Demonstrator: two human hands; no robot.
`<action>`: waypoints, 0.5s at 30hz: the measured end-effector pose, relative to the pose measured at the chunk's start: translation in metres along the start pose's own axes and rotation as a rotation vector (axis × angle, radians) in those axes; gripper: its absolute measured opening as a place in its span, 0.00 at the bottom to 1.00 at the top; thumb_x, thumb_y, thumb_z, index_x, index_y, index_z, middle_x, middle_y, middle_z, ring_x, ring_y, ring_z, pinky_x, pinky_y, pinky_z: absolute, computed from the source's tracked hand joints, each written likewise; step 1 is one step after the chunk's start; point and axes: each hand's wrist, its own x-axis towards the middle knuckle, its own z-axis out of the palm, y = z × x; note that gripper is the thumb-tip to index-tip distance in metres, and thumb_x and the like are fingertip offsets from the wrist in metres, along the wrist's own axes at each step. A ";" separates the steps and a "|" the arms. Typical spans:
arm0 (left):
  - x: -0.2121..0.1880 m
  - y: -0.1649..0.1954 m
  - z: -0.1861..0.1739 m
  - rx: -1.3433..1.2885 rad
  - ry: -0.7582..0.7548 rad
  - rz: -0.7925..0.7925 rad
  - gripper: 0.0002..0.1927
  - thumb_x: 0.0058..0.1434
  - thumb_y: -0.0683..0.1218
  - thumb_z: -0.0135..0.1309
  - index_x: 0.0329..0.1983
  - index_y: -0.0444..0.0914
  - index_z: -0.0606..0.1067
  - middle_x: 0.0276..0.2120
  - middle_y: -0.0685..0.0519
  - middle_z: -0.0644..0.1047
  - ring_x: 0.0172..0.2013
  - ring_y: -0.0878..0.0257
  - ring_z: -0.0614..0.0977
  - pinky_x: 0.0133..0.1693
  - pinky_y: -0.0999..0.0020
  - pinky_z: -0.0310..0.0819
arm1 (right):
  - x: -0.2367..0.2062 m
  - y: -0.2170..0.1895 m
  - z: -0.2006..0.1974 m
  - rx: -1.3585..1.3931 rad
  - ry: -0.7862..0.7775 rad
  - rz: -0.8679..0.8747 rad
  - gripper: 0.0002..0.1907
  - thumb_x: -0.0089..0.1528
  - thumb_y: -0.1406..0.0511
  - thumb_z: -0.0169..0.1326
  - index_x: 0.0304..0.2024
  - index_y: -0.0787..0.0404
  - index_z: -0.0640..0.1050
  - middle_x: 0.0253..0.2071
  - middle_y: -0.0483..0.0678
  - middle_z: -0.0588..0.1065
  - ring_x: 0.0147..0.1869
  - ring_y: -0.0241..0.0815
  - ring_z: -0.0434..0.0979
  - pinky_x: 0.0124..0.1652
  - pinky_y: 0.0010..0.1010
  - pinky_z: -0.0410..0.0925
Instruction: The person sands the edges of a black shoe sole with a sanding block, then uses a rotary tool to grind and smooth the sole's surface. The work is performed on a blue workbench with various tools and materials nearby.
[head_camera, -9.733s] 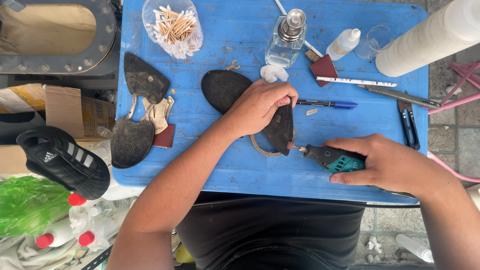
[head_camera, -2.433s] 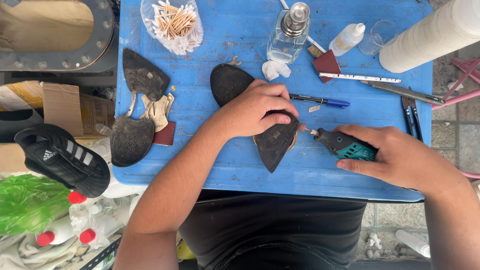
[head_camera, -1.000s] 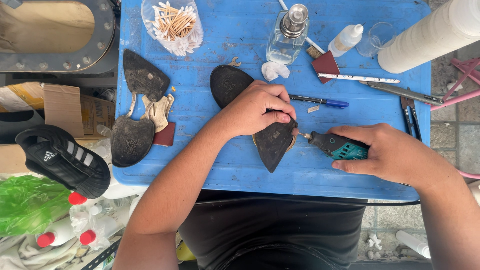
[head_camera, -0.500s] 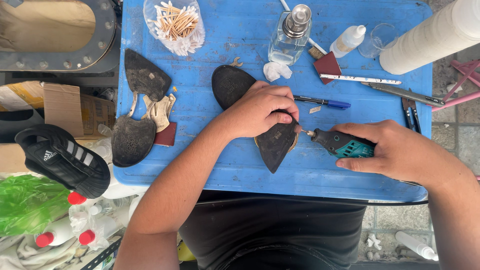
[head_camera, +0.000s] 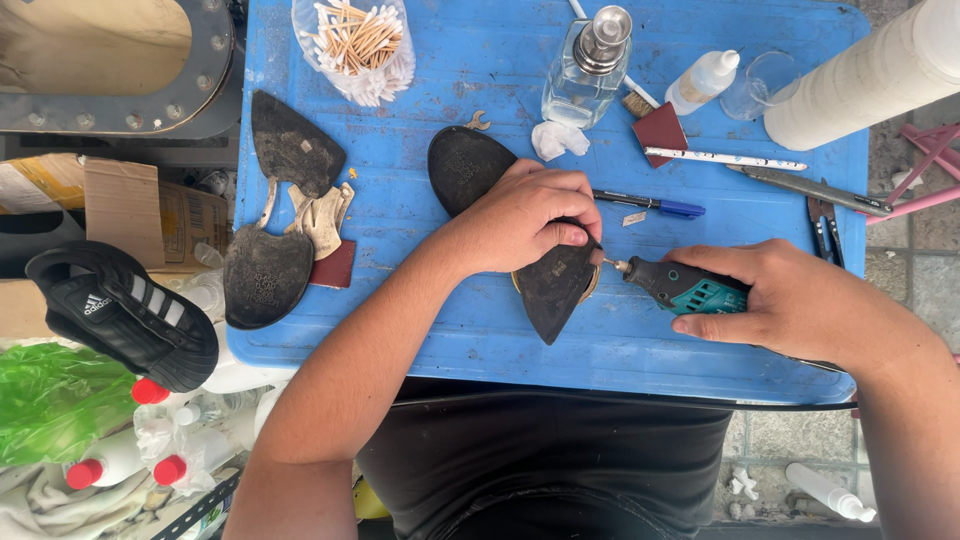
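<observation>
My left hand (head_camera: 525, 215) presses down on a dark shoe sole (head_camera: 470, 170) that lies on the blue table top (head_camera: 420, 300); the sole's pointed end (head_camera: 553, 300) sticks out under my fingers. My right hand (head_camera: 790, 300) grips a small teal and black rotary tool (head_camera: 680, 285). Its tip touches the sole's edge just beside my left thumb. A tan ring shows under the sole's edge.
A second dark sole (head_camera: 275, 220) with tan pieces lies at the left. At the back stand a tub of cotton swabs (head_camera: 355, 45), a glass bottle (head_camera: 585, 70), a small white bottle (head_camera: 700, 80), a blue pen (head_camera: 650, 205) and blades. A black shoe (head_camera: 120, 310) sits off the table's left.
Over the last seconds the sole has been turned a little under my left hand. My right hand keeps the tool's tip at the sole's right edge, shifting slightly.
</observation>
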 end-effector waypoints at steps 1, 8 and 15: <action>0.000 0.000 0.000 0.000 0.002 0.003 0.03 0.62 0.47 0.59 0.38 0.46 0.81 0.37 0.62 0.78 0.46 0.65 0.78 0.58 0.60 0.57 | 0.000 0.001 0.001 0.098 0.051 -0.088 0.38 0.47 0.46 0.69 0.58 0.48 0.79 0.28 0.53 0.83 0.25 0.43 0.76 0.29 0.34 0.72; 0.001 0.000 0.001 0.000 -0.007 -0.012 0.04 0.62 0.48 0.59 0.38 0.46 0.81 0.37 0.62 0.78 0.45 0.65 0.78 0.59 0.60 0.57 | -0.001 -0.003 -0.002 -0.037 -0.052 0.116 0.37 0.53 0.49 0.70 0.64 0.43 0.76 0.33 0.54 0.84 0.28 0.50 0.79 0.34 0.36 0.73; 0.000 0.001 0.000 0.006 0.014 0.017 0.03 0.62 0.47 0.59 0.37 0.46 0.81 0.37 0.62 0.78 0.45 0.65 0.78 0.59 0.59 0.58 | -0.001 -0.001 0.001 0.066 0.011 0.023 0.37 0.48 0.47 0.70 0.59 0.46 0.79 0.33 0.53 0.84 0.31 0.47 0.79 0.35 0.35 0.74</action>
